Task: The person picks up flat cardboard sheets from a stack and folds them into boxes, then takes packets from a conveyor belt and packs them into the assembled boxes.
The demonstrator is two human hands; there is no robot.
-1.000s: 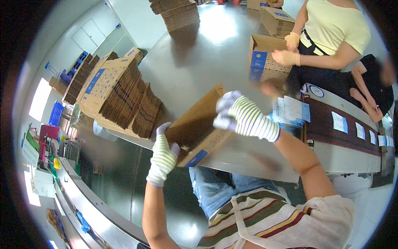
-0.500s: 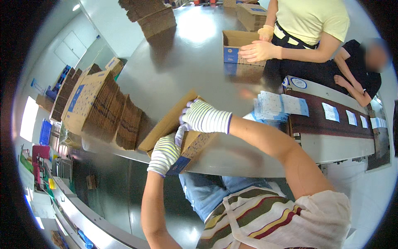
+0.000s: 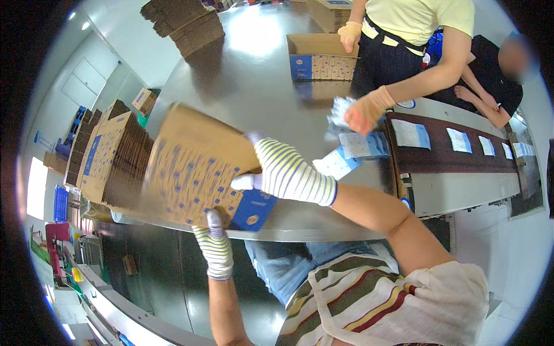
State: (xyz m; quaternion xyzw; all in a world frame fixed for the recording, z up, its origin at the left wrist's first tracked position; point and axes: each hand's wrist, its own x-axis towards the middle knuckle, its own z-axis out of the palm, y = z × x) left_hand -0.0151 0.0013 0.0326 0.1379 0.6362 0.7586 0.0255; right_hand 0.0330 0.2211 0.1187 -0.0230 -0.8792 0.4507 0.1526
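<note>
Both my hands wear striped knit gloves and hold a brown cardboard box (image 3: pixel 193 173) with a blue printed end, tilted over the table's near edge and blurred by motion. My left hand (image 3: pixel 214 245) grips its lower edge, the thumb on the printed face. My right hand (image 3: pixel 291 170) is closed on the right side near the blue end, thumb across the face. The box hides some of my fingers, and its inside cannot be seen.
Flattened cartons (image 3: pixel 107 161) stand stacked at left, with another stack (image 3: pixel 184 29) farther back. Across the metal table (image 3: pixel 248 86), a co-worker's gloved hand (image 3: pixel 369 109) holds blue-white packets beside an open box (image 3: pixel 323 66). A conveyor (image 3: pixel 441 153) carrying packets runs at right.
The box has swung up and left, its patterned face now showing. My left hand has slid to its lower edge, my right to its side. The co-worker's hand has reached the packets.
</note>
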